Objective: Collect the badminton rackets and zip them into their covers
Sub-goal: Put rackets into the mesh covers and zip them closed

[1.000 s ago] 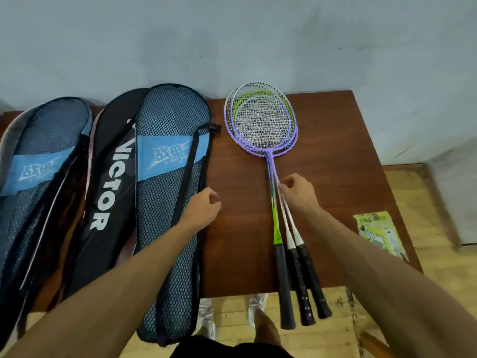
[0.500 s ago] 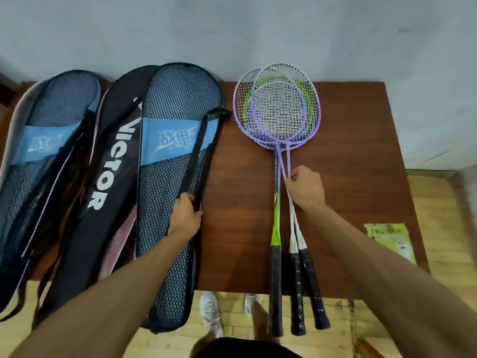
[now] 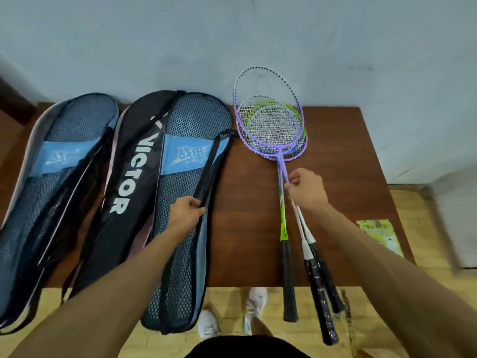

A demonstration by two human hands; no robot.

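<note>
Lifted since before, one purple racket (image 3: pixel 268 109) tilts up, pinched in the right hand (image 3: pixel 305 192); left hand (image 3: pixel 184 215) grips the mesh cover (image 3: pixel 185 156) strap; hold its mouth wide.

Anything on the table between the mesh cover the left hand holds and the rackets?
Nothing: bare table separates the mesh cover from the rackets, per the head view.

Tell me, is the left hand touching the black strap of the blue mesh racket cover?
Touching. The head view shows the left hand closed around the black strap.
</note>
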